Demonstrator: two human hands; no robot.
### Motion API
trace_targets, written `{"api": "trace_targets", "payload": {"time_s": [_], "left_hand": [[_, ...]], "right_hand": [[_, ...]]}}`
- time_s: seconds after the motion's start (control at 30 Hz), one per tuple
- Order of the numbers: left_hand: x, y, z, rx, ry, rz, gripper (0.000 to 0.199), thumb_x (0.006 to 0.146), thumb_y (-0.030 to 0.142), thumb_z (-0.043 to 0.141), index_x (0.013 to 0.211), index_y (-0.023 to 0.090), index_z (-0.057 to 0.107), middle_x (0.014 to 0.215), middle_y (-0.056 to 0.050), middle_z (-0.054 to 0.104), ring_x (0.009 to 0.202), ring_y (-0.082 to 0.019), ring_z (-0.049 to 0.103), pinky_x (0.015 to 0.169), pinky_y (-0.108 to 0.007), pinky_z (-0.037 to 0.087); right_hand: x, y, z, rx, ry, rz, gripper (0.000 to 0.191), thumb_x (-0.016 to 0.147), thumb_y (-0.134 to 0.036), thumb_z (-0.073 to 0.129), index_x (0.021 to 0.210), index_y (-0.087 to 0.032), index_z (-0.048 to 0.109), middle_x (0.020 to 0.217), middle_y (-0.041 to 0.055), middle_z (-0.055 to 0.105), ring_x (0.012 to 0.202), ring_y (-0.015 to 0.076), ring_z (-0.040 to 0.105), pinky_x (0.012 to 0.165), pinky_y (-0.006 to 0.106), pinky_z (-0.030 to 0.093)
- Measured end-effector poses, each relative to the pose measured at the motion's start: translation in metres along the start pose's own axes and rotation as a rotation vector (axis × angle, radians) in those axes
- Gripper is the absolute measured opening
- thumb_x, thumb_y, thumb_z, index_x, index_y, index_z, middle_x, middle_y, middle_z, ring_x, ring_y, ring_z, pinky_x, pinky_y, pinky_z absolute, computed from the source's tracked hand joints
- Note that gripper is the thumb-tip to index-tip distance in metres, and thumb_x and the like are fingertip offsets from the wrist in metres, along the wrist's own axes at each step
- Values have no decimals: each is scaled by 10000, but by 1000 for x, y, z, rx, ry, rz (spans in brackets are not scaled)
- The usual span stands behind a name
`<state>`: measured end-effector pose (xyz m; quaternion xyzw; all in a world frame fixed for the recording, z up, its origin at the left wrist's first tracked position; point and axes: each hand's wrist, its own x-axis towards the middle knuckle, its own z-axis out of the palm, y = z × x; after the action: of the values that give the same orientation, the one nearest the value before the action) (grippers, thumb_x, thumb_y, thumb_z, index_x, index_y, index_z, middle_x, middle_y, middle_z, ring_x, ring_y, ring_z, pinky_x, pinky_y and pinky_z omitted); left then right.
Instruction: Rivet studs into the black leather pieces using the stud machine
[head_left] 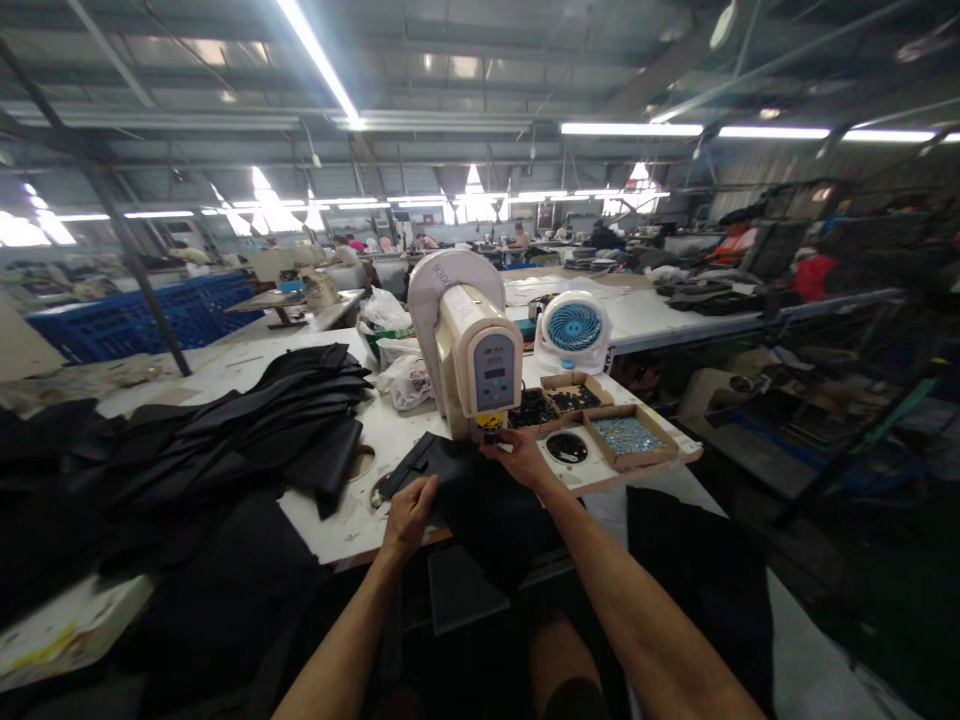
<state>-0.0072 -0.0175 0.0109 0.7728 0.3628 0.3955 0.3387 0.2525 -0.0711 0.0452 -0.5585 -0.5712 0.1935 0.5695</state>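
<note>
A black fabric piece [480,495] drapes over the table's front edge below a cream snap-fastening press [480,340]. My left hand [411,514] is closed on the fabric's near left edge, thumb on top. Close under the press's head, at the yellow-marked part [491,422], my right hand [521,460] has its fingertips pinched together; whatever they hold is too small to make out. Just right of that hand lies a round dish of dark small parts [568,448]. A cardboard box [634,437] of silvery small parts stands beyond it.
Stacked black fabric pieces [300,415] cover the left of the table. Behind the press are plastic bags [405,370] and a white-and-blue fan [574,332]. More black fabric [701,590] hangs at the right. Blue crates [150,315] and people at work are farther back.
</note>
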Motion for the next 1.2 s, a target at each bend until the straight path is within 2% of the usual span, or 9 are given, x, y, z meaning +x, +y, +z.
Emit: {"api": "trace_targets", "payload": {"time_s": [0.2,0.33,0.53,0.63,0.73,0.8,0.87,1.07,1.2], "left_hand": [[-2,4,-2,-38,15,6,546,972,636,454,639,207,509,646,26,452,654,-150,444,639,-295,323],[-2,3,-4,-82,21,19,529,971,622,473,679,202,608,686,15,547,696,-160,504,671,-299,338],[-3,1,-7,-75,21,79,535,992,599,447,696,198,640,713,-7,598,716,-170,546,696,-309,344],[-3,0,-7,-72,35,90,539,997,591,445,679,200,635,697,-10,587,702,-169,543,686,-311,338],[-4,-1,-7,-72,46,94,541,1000,586,442,682,199,648,690,-17,588,690,-170,540,665,-313,331],[-4,-2,-7,-79,52,93,532,999,575,450,686,199,659,689,-22,596,684,-171,538,656,-315,328],[-4,-3,-7,-86,61,88,519,997,565,464,688,201,667,689,-26,606,683,-172,543,654,-315,328],[-3,-6,-5,-61,62,98,506,1003,554,472,700,206,679,699,-32,632,687,-178,570,655,-318,334],[-3,-6,-6,-78,63,94,495,1005,552,477,726,206,694,743,-42,670,727,-188,612,663,-317,350]], "right_hand": [[0,-6,-3,-11,-83,-11,359,829,-511,770,1028,-212,783,1074,79,779,1109,317,688,1068,487,501],[12,-11,-1,47,-179,50,433,762,-518,835,1034,-191,753,1073,87,758,1073,295,678,1002,439,529],[30,-6,24,-155,-184,80,480,813,-646,734,650,-212,610,655,3,598,698,184,570,757,342,482],[28,-1,40,-195,-58,61,550,898,-679,604,586,-236,510,585,-3,511,627,178,519,686,343,438],[21,0,52,-279,216,91,548,916,-689,564,591,-252,507,594,26,545,616,209,532,648,364,420],[19,0,57,-277,298,113,530,908,-693,574,619,-251,531,612,37,570,606,217,532,626,370,416],[20,0,56,-189,236,90,535,887,-699,600,606,-258,484,585,15,520,584,199,499,614,359,417],[35,-7,39,-56,-318,-23,618,926,-651,574,511,-260,333,518,-22,327,591,179,443,689,366,444],[32,-8,35,-57,-247,-37,548,939,-563,620,537,-247,425,558,-12,411,658,192,496,724,362,436]]}}
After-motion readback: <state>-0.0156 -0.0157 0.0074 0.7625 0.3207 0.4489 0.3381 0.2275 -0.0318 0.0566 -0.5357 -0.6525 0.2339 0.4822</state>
